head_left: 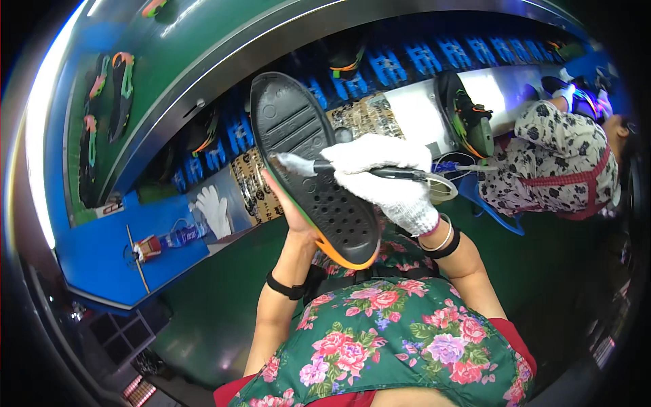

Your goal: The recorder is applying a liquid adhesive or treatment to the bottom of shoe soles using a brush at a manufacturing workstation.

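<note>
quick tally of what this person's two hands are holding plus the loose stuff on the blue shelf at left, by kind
shoe sole, in the left hand: 1
brush, in the gloved right hand: 1
spare white glove on the blue shelf: 1
plastic bottle on the shelf: 1
total: 4

I note a white knit glove on the right hand (390, 183), a bare left hand (293, 210), black bands on both wrists, and a green floral apron (400, 346) over red.

Shoe factory line: conveyor (203, 74) carrying shoes (468, 115), blue racks (434, 57) behind, seated co-worker (556, 163) alongside.
</note>
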Demonstrator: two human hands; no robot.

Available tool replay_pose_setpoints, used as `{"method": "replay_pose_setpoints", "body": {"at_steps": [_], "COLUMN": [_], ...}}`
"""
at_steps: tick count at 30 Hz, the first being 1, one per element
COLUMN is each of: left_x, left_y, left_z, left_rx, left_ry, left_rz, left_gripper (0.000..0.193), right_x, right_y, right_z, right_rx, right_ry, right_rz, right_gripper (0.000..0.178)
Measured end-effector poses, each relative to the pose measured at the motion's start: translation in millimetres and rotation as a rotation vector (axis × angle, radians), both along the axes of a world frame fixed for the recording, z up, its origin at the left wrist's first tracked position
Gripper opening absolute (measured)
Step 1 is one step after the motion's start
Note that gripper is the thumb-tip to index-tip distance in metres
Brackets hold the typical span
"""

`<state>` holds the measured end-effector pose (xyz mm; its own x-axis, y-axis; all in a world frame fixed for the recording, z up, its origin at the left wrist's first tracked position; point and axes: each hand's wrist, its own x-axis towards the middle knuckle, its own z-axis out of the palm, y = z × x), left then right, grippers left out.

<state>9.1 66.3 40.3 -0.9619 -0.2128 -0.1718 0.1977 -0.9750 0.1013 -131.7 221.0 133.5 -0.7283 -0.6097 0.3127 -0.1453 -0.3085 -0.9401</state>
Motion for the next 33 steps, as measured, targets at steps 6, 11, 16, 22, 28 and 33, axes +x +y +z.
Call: {"method": "replay_pose_setpoints", "body": {"at_steps": [6, 11, 16, 22, 28, 33], "left_x": [-13.9, -12.6, -13.1, -4.4, -3.6, 0.9], "left_y": [18.2, 41.0, 36.3, 26.8, 18.2, 17.7], "left_z": [24.8, 24.7, -0.6, -13.6, -19.6, -23.5], "left_rx": [-0.151, -0.660, -0.135, -0.170, -0.008, -0.603], "left_ry": [-0.110, -0.342, 0.078, 0.090, 0.196, -0.392], "left_rz": [0.116, 0.000, -0.055, -0.014, -0.051, 0.040], "left_gripper": [0.102, 0.112, 0.119, 0.120, 0.122, 0.110], "right_x": [-16.0, -20.2, -12.0, -15.7, -2.2, 1.7], "right_y": [-9.3, -15.0, -14.9, -14.9, -5.0, -4.0], "right_z": [7.2, 6.5, 4.5, 12.1, 5.4, -1.4], "right_rx": [0.072, 0.205, 0.166, 0.024, 0.069, 0.064], "right_ry": [0.484, 0.822, 0.844, 0.511, 0.559, 0.470], "right_rz": [-0.090, -0.207, -0.143, -0.185, 0.104, -0.030], "right_gripper": [0.027, 0.048, 0.047, 0.044, 0.036, 0.036]}}
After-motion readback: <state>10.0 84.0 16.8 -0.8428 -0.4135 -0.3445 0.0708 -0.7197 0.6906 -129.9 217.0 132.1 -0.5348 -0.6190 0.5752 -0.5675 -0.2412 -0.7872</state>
